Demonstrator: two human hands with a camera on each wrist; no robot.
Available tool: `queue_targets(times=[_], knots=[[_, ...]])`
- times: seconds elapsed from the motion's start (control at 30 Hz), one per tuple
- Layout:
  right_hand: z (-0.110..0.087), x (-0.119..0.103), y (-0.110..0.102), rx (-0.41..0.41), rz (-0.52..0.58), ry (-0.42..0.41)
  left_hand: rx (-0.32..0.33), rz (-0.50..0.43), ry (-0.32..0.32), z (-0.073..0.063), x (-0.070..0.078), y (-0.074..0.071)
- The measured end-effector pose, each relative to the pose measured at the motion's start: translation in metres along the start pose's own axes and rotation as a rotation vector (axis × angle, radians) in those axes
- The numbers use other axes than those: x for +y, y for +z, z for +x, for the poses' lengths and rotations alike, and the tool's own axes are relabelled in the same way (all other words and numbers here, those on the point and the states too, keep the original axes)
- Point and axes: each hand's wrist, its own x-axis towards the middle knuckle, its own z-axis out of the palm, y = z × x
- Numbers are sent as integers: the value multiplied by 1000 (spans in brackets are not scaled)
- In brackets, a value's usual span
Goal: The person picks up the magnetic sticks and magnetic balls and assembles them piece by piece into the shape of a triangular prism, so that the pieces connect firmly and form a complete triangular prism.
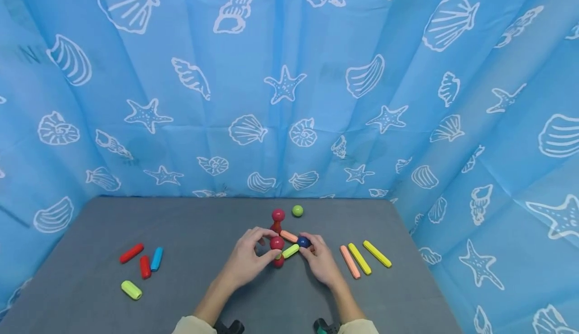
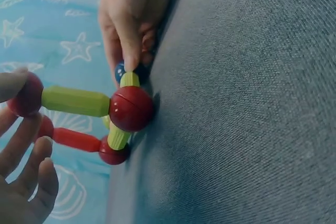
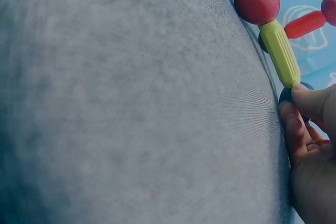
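Observation:
Between both hands stands a frame of magnetic rods and balls. My left hand (image 1: 246,258) pinches its upper red ball (image 1: 277,242), which tops an upright yellow-green rod (image 2: 76,101). Below that rod, a lower red ball (image 2: 131,108) rests on the table. Another yellow-green rod (image 3: 282,53) runs from this ball to a dark blue ball (image 1: 303,242), pinched by my right hand (image 1: 322,262). An orange rod (image 1: 289,236) also reaches the blue ball. Behind, a red rod (image 2: 77,140) stands upright with a red ball (image 1: 278,215) on top.
A green ball (image 1: 297,211) lies behind the frame. To the left are two red rods (image 1: 131,253), a blue rod (image 1: 157,259) and a yellow-green rod (image 1: 131,289). An orange rod (image 1: 350,262) and two yellow rods (image 1: 377,253) lie to the right. A patterned curtain (image 1: 307,97) hangs behind the grey table.

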Motion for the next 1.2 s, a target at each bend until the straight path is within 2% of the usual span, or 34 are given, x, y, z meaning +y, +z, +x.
queue_targets(times=[0.07,0.13,0.23,0.27,0.33,0.5,0.57,0.63,0.8,0.9,1.07,1.2], knots=[[0,-1,0,-4,1,4,8,-52,-15,2,-3,-1],[-3,-4,-1,6,-4,-1,48,-89,-40,8,-8,-1],[-14,-16,0,53,-18,-4,106,-79,-99,23,-19,1],[-18,-21,2,64,-28,-8,105,-64,-126,29,-23,2],[-27,-33,6,62,-29,-7,62,-23,-158,41,-30,6],[-38,-53,25,-23,-44,-15,-150,-1,-158,63,-43,16],[-38,-55,34,-33,-71,-30,-195,-7,-150,68,-46,20],[-36,-55,41,-15,-102,-52,-205,-5,-149,70,-49,22],[-35,-49,42,64,-173,-127,-165,66,-132,62,-54,18],[-35,-45,33,61,-203,-154,-120,141,-137,49,-53,11],[-26,-34,13,83,-257,-204,-40,264,-235,20,-34,8],[-15,-31,4,78,-286,-223,13,266,-283,7,-26,13]])
